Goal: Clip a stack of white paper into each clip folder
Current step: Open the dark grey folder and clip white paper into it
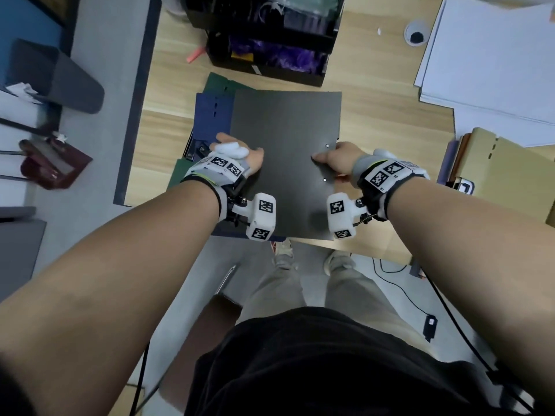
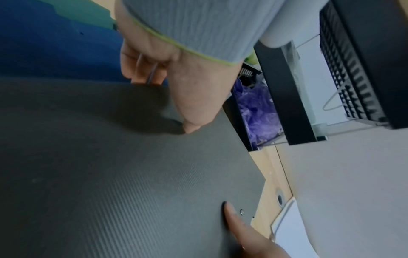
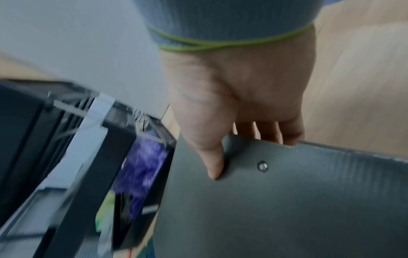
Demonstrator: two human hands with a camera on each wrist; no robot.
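Note:
I hold a dark grey clip folder [image 1: 285, 139] [image 2: 110, 174] [image 3: 287, 209], shut, over the desk. My left hand [image 1: 249, 159] [image 2: 170, 103] grips its left edge, thumb on the cover and fingers curled beneath. My right hand [image 1: 330, 160] [image 3: 240, 125] pinches the right edge beside two rivets, thumb on top and fingers under. Under the grey folder lie a blue folder [image 1: 211, 115] [image 2: 44, 43] and a green folder [image 1: 222, 82] [image 2: 84, 10]. A stack of white paper [image 1: 495, 55] lies at the far right of the desk.
A black desk organizer [image 1: 270, 34] [image 2: 287, 104] [image 3: 66, 157] stands just beyond the folders. Tan folders [image 1: 510, 169] with a clip lie at the right edge. A pink marker [image 1: 195, 55] lies at the back left. The desk's front edge [image 1: 375, 250] runs just under my wrists.

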